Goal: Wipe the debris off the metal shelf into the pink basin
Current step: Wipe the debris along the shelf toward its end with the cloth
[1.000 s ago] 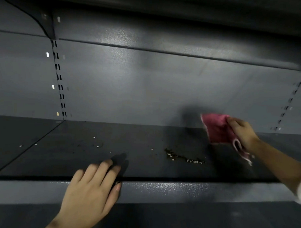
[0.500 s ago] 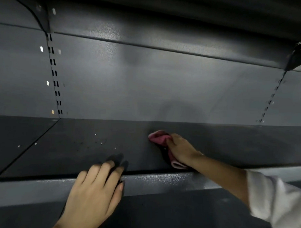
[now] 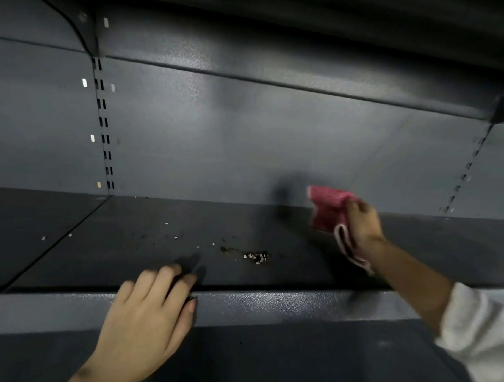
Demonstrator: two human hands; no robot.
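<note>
The right hand (image 3: 364,223) and pink cloth (image 3: 328,209) are motion-blurred; the cloth hides that hand's fingers.

Your left hand (image 3: 146,313) is flat and palm-down, fingers straight and close together, with the fingertips reaching over the front lip of the shelf (image 3: 269,305) and the thumb tucked along the edge. Your right hand (image 3: 362,223) is stretched out further back and to the right, fingers curled in a grip round the pink cloth (image 3: 328,209), held up a bit with a loose end dangling under the wrist. Right forearm's bare, running down to a white sleeve (image 3: 480,338) bunched near the elbow.
</note>
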